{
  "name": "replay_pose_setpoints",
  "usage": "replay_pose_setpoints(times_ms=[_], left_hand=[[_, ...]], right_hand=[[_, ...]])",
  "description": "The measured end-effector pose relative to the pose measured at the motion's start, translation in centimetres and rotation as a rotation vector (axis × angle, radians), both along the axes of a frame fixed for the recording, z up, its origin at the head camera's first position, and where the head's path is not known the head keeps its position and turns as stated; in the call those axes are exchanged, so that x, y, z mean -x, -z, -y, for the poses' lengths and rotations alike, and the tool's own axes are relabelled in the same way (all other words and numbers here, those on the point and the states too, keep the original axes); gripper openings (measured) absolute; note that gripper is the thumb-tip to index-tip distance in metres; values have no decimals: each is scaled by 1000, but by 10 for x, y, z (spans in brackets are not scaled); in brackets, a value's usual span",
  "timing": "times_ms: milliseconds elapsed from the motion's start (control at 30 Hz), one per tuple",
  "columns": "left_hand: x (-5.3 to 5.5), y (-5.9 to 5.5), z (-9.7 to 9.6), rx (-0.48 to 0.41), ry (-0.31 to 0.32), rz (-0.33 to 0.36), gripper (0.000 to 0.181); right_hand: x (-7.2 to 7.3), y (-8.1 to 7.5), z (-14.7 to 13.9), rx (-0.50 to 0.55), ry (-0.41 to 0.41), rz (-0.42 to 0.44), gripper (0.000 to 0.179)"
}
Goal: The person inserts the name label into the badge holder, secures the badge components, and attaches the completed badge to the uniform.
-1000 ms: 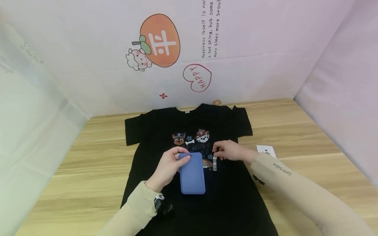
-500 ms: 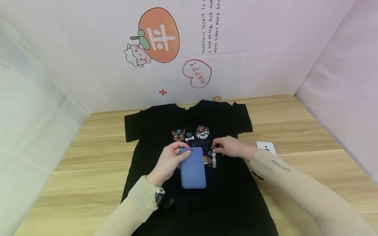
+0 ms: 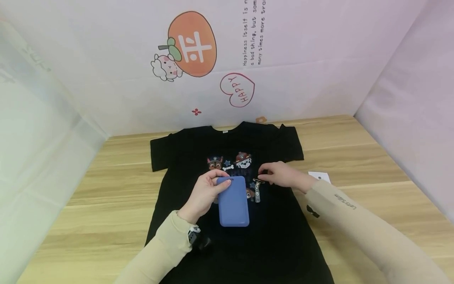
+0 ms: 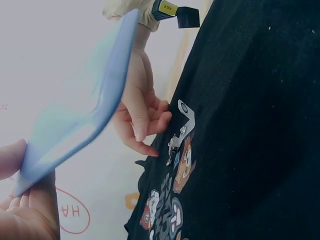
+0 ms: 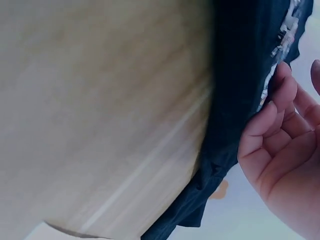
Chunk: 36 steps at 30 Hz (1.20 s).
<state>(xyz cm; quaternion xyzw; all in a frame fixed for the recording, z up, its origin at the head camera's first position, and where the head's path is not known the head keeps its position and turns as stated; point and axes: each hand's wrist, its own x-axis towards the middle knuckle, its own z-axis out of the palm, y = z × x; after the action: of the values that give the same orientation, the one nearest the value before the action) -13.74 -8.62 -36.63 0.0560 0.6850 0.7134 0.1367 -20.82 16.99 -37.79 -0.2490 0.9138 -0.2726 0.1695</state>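
Observation:
My left hand (image 3: 205, 194) pinches the top edge of a blue badge holder (image 3: 234, 205) between thumb and fingers, by its small slot. The holder hangs flat over the middle of a black T-shirt (image 3: 230, 256). To its right a metal badge clip with a snap strap (image 3: 257, 189) lies on the shirt's print, seen up close as a clip (image 4: 186, 120) in the left wrist view. My right hand (image 3: 280, 174) hovers just beside the clip's metal end, thumb and forefinger apart with nothing between them. In the right wrist view its fingers (image 5: 285, 92) are loosely bent.
The shirt is spread on a wood-grain table (image 3: 88, 205), sleeves toward the back. A white card (image 3: 320, 176) lies right of the shirt, partly behind the right sleeve cuff. White printed cloth (image 3: 142, 102) walls the table at the back and sides.
My right hand has let go of the badge clip, which now lies on the shirt, and has drawn slightly right. The left hand still holds the badge holder, nearly in place.

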Motion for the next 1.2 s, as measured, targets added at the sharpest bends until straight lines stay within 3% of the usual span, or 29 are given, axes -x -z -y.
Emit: replay_pose_setpoints(times_ms=[167,367,500,733,967,1200], left_hand=[[-1,-1,0,-4,0,2,21],[-2,2,-1,-13,22,13,19],[-2,3,-3,-20,21,18,17],[-1,5,-5,-25,15,21,19],[0,6,-9,-10,-11,32,18],[1,7,-12,17,3,31,17]], right_hand=[[-2,-4,-2,56,14,-9,25],[-11,-3,-3,194,45,61,28],[-15,-5,-1,278,43,62,28],[-22,-13,4,390,106,92,30],[-31,-19,10,478,157,162,32],[-39,-22,19,522,135,199,30]])
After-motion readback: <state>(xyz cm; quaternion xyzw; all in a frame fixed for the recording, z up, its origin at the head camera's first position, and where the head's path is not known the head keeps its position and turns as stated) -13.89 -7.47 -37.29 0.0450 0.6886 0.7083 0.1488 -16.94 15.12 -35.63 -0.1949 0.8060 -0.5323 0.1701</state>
